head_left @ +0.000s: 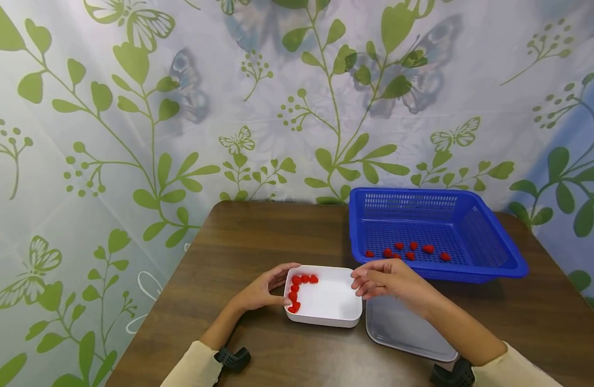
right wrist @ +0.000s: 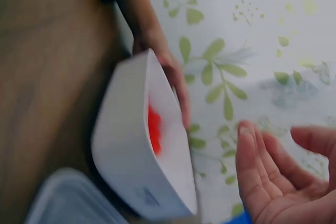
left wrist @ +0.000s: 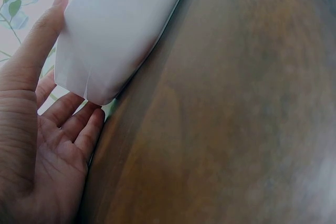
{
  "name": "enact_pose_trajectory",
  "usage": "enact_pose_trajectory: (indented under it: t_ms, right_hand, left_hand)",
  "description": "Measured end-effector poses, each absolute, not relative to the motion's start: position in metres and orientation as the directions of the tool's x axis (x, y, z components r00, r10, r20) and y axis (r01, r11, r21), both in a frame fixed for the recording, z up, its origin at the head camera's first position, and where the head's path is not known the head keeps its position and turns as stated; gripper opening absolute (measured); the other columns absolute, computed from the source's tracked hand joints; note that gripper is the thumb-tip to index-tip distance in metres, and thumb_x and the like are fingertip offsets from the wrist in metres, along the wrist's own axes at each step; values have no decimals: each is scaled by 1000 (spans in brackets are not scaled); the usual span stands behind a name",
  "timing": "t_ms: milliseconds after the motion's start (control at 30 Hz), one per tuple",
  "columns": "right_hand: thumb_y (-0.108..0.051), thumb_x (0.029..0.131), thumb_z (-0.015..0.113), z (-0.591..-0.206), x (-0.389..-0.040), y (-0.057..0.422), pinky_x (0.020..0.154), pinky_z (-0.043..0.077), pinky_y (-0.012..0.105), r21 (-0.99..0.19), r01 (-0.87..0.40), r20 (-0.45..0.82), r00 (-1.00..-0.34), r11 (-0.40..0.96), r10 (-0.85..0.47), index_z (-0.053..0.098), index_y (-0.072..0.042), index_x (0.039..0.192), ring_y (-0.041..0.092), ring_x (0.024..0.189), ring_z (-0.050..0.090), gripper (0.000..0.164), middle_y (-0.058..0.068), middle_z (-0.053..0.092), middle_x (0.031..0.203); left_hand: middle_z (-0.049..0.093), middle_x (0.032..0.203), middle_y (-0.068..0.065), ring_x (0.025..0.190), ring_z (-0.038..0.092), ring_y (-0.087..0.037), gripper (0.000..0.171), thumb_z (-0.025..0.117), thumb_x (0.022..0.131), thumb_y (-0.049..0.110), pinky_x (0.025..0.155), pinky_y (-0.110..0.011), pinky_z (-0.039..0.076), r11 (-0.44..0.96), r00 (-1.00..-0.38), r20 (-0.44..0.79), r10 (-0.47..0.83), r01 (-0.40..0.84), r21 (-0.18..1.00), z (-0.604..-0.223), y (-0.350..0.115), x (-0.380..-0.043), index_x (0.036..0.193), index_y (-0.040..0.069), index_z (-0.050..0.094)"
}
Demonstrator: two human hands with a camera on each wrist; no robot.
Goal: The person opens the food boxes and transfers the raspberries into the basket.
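Observation:
A white rectangular box (head_left: 333, 298) stands on the table, with several small red strawberry-like pieces (head_left: 295, 288) lined along its left and far sides. My left hand (head_left: 264, 288) grips the box's left end, thumb at the rim and fingers round the far corner. In the left wrist view, the same hand (left wrist: 58, 114) has its fingers against the box's outer wall. My right hand (head_left: 393, 279) hovers by the box's right rim. Its thumb and slightly bent fingers (right wrist: 252, 166) stand apart in the right wrist view, with nothing between them.
A blue perforated basket (head_left: 507, 255) sits at the back right, with several more red pieces (head_left: 428, 249) in it. Beside the box, partly under my right forearm, lies a greyish translucent lid (head_left: 408, 328). A leaf-patterned curtain (head_left: 277, 107) hangs behind the brown table (head_left: 277, 231).

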State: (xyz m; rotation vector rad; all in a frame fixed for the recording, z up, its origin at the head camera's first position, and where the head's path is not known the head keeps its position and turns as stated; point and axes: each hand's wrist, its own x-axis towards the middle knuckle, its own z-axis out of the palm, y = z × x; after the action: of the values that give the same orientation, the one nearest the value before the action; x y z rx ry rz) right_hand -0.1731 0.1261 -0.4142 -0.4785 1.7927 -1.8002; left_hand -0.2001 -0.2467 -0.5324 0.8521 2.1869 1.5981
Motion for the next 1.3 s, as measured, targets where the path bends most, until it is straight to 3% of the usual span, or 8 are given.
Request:
enact_pose_trajectory:
  t_ms: [267, 633, 800, 967, 1033, 1300]
  right_hand:
    - [-14, 103, 57, -424, -171, 96, 93, 57, 38, -960, 268, -151, -742, -83, -653, 62, 10, 126, 29, 106, 72, 34, 23, 70, 119]
    - [-16, 105, 49, -437, -168, 58, 96, 56, 41, -904, 428, -293, -653, -20, -699, 58, 13, 130, 34, 113, 68, 40, 25, 68, 122]
    - [-18, 105, 48, -444, -170, 47, 95, 56, 40, -890, 456, -341, -627, 25, -700, 53, 16, 133, 35, 114, 68, 44, 26, 67, 123]
    - [-20, 105, 48, -451, -176, 40, 98, 54, 42, -867, 494, -384, -593, 56, -708, 50, 17, 133, 37, 115, 67, 46, 30, 63, 128]
    - [-20, 105, 49, -454, -178, 36, 99, 54, 42, -855, 514, -411, -581, 75, -703, 50, 16, 132, 37, 114, 67, 46, 30, 63, 128]
    - [-20, 105, 47, -468, -180, 25, 104, 51, 41, -838, 532, -459, -566, 122, -685, 52, 17, 130, 35, 117, 66, 45, 30, 63, 128]
  left_hand:
    - [43, 156, -1, 144, 42, -26, 80, 80, 85, 16, 115, -36, 38, 213, -777, 105, 621, 296, 931, -532, -248, -200, 154, 22, 40]
    - [42, 156, -4, 144, 41, -27, 82, 81, 86, 17, 115, -38, 37, 193, -763, 111, 637, 298, 935, -533, -250, -201, 155, 19, 37]
    - [41, 157, -10, 145, 40, -31, 84, 80, 85, 11, 116, -38, 36, 183, -759, 103, 643, 283, 942, -533, -250, -203, 156, 12, 35]
    - [43, 155, -3, 144, 42, -24, 81, 80, 87, 17, 116, -31, 36, 167, -748, 121, 653, 298, 940, -531, -250, -202, 155, 19, 37]
    - [43, 155, -4, 144, 42, -25, 80, 79, 87, 18, 116, -34, 36, 167, -746, 121, 655, 299, 940, -531, -250, -202, 155, 20, 37]
    - [41, 156, -10, 143, 41, -32, 80, 77, 87, 10, 116, -36, 36, 169, -747, 124, 653, 303, 938, -532, -250, -202, 156, 14, 36]
